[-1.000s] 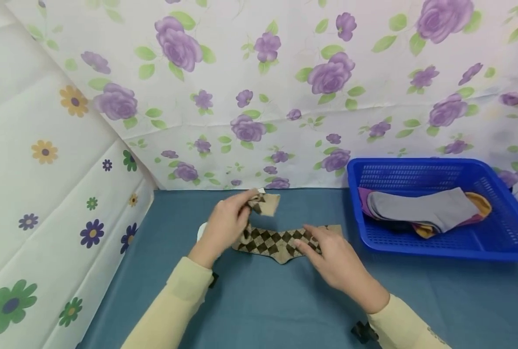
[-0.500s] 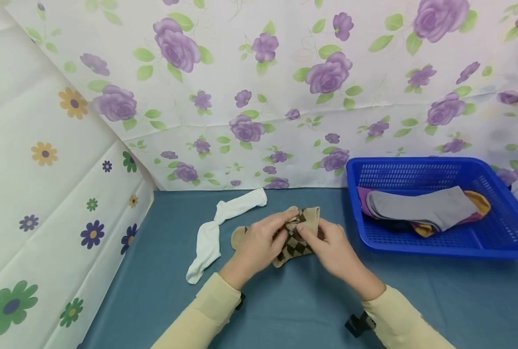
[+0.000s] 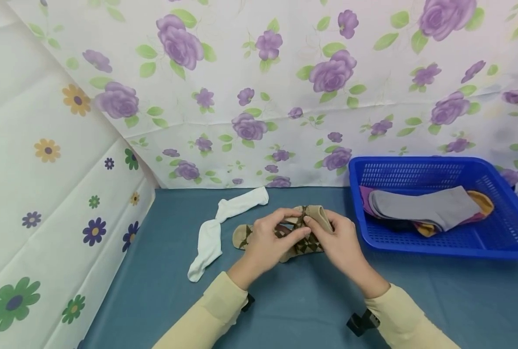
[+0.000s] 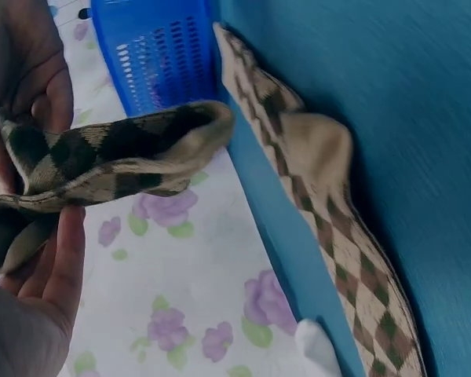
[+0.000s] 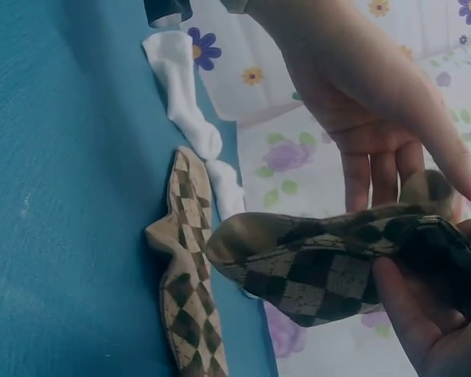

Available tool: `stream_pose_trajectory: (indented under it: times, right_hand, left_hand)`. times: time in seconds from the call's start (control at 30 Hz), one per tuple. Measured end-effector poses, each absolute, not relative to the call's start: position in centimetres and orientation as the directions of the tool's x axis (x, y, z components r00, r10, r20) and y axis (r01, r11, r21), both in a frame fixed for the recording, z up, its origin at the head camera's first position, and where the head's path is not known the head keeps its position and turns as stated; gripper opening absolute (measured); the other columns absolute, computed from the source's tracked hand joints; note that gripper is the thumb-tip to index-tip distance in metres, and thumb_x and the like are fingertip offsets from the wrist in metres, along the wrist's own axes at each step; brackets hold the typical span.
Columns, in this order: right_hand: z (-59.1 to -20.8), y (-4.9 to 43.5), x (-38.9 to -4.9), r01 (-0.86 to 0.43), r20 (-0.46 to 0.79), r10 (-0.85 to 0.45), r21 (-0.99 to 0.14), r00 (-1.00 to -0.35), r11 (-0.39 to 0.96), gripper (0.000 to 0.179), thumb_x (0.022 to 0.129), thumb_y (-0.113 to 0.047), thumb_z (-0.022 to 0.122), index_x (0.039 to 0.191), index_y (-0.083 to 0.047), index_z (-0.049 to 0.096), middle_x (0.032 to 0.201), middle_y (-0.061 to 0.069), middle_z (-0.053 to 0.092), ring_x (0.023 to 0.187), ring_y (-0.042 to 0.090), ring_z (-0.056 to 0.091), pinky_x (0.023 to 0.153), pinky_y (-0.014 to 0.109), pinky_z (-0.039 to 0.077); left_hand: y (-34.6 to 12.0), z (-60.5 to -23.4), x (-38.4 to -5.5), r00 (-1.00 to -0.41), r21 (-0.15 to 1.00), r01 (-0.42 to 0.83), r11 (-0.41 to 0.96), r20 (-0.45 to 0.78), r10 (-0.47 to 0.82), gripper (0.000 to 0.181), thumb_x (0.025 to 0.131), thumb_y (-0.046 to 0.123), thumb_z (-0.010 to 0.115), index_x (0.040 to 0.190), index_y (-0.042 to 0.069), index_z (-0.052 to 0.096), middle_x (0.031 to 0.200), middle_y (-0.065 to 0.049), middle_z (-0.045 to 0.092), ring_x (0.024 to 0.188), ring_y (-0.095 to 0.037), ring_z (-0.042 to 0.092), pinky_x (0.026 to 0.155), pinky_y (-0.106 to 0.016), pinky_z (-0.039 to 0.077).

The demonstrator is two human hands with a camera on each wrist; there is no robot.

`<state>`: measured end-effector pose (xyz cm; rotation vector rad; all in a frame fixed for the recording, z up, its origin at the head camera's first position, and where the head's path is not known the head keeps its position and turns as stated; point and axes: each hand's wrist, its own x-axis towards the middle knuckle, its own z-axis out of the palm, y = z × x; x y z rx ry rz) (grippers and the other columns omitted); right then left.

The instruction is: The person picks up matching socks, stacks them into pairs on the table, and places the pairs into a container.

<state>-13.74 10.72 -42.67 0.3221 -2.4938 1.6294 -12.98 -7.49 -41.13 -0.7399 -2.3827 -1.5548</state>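
Note:
Both hands hold one brown-and-beige argyle sock [image 3: 317, 213] above the table. My left hand [image 3: 265, 245] grips its left side, fingers at the bunched fabric. My right hand [image 3: 342, 240] holds the beige cuff side, and in the right wrist view its thumb [image 5: 404, 302] lies at the sock's opening. From the left wrist view, the held sock [image 4: 110, 153] stretches sideways, its folds standing apart. A matching argyle sock [image 4: 361, 267] lies flat on the table below; its beige toe [image 3: 240, 236] shows left of my hands in the head view, the middle hidden by them.
Two white socks [image 3: 208, 242] lie end to end on the blue table [image 3: 294, 310], left of my hands. A blue plastic basket [image 3: 442, 249] at the right holds several socks, a grey one [image 3: 420, 208] on top. Flowered sheets [image 3: 259, 97] hang behind and at the left.
The left hand brought the argyle sock rightward and down to the right hand, uncovering the white socks. Now both hands hold it, and its cuff has been turned and spread between the fingers.

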Motion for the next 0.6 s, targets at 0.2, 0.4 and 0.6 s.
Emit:
stream_pose_trajectory:
  times: [0.2,0.4,0.6]
  right_hand:
    - [-41.9,11.8,-14.2,-0.274,0.274,-0.066,-0.857,-0.960,0.435,0.022,0.090,-0.039,0.060,0.107,-0.025,0.067,0.093,-0.002,0.069,0.066,0.007,0.059,0.053,0.025,0.047]
    - [-41.3,13.6,-15.0,-0.278,0.292,-0.045,-0.839,-0.955,0.468,0.023,0.091,-0.034,0.061,0.110,-0.023,0.066,0.099,-0.001,0.070,0.079,0.006,0.065,0.064,0.022,0.052]
    - [-41.0,15.3,-15.5,-0.286,0.296,-0.061,-0.818,-0.953,0.498,0.026,0.091,-0.033,0.060,0.113,-0.021,0.066,0.103,0.000,0.069,0.082,0.000,0.063,0.066,0.019,0.051]
  left_hand:
    - [-8.5,-40.3,-13.6,-0.891,0.834,0.446,0.326,0.448,0.072,0.014,0.084,0.014,0.070,0.081,0.010,0.057,0.074,-0.004,0.061,0.060,-0.014,0.059,0.055,-0.026,0.050]
    - [-11.4,-41.6,-15.6,-0.898,0.836,0.348,0.424,0.428,-0.107,0.021,0.084,0.018,0.070,0.077,0.016,0.050,0.068,0.001,0.050,0.053,-0.014,0.047,0.050,-0.025,0.041]
    - [-14.0,-41.2,-16.4,-0.905,0.861,0.290,0.418,0.389,-0.172,0.021,0.080,0.009,0.071,0.089,0.012,0.051,0.083,-0.005,0.053,0.055,-0.018,0.045,0.050,-0.027,0.040]
